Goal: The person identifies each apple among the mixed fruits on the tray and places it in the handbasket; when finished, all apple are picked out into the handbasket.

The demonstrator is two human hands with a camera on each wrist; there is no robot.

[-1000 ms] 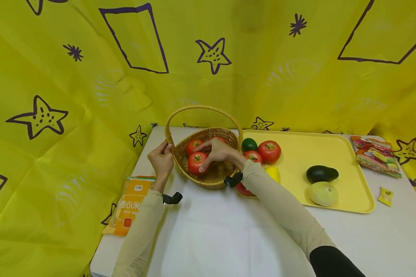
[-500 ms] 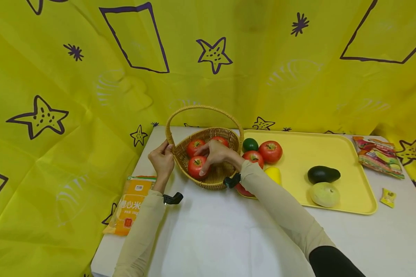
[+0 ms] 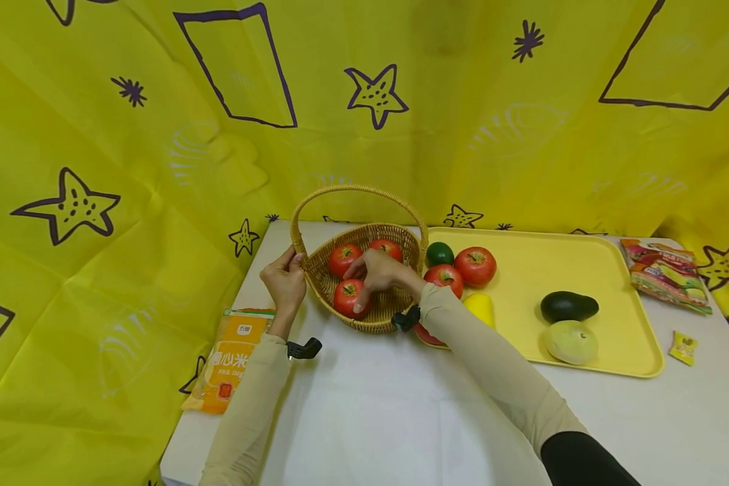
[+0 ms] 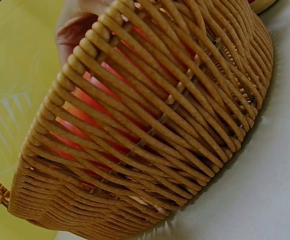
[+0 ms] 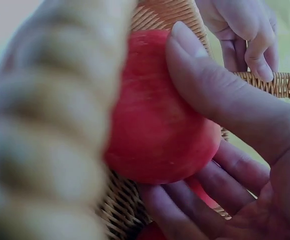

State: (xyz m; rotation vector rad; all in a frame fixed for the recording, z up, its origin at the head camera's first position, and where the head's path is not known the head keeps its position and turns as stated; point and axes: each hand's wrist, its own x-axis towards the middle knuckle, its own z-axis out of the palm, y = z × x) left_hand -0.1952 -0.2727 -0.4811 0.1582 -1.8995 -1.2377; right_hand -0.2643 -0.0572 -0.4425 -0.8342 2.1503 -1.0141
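A wicker basket (image 3: 373, 327) with a tall arched handle stands on the table. My left hand (image 3: 283, 282) pinches it at the left foot of the handle. Inside, my right hand (image 3: 383, 271) holds the front apple (image 3: 347, 297), thumb on one side and fingers on the other. The right wrist view shows that red apple (image 5: 160, 115) between thumb and fingers, partly hidden by the blurred handle. Two more apples lie behind it, one at the left (image 3: 343, 259) and another at the back (image 3: 389, 248). Through the basket's weave (image 4: 160, 125), the left wrist view shows red.
A yellow tray (image 3: 583, 260) at the right bears apples (image 3: 476, 266), a green lime-like fruit (image 3: 440, 254), a yellow item (image 3: 480, 308), an avocado (image 3: 569, 306) and a pale round fruit (image 3: 572, 342). Snack packs (image 3: 666, 275) lie beyond it. An orange bag (image 3: 231, 361) lies left, by my forearm.
The front apple has shifted slightly toward the near side of the basket, with my right hand following it. My left hand keeps its hold on the basket.
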